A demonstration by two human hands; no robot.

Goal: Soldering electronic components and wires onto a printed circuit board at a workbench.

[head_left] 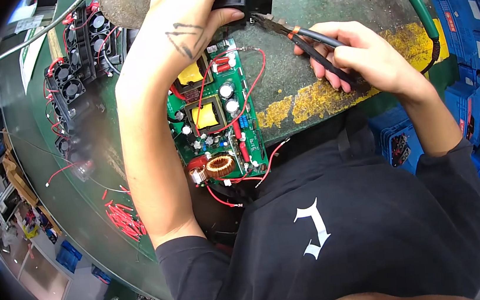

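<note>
At the far side of the table my left hand (193,22) is closed on a small black panel (258,1) with a raised black part on it. My right hand (369,58) grips a pair of pliers (321,58) with black and orange handles. The pliers' jaws point left and meet the panel's near edge, beside a small shiny bit of metal; I cannot tell whether they pinch it. Below my left wrist lies a green circuit board (255,142) with yellow transformers, capacitors, a copper coil and loose red wires. My left forearm covers part of its left side.
Several black fans (71,89) with red wires are piled at the left. Red sleeves (122,219) lie scattered near the table's left edge. A green-handled soldering iron (414,0) lies at the far right. Blue bins (459,24) are stacked beyond the table on the right.
</note>
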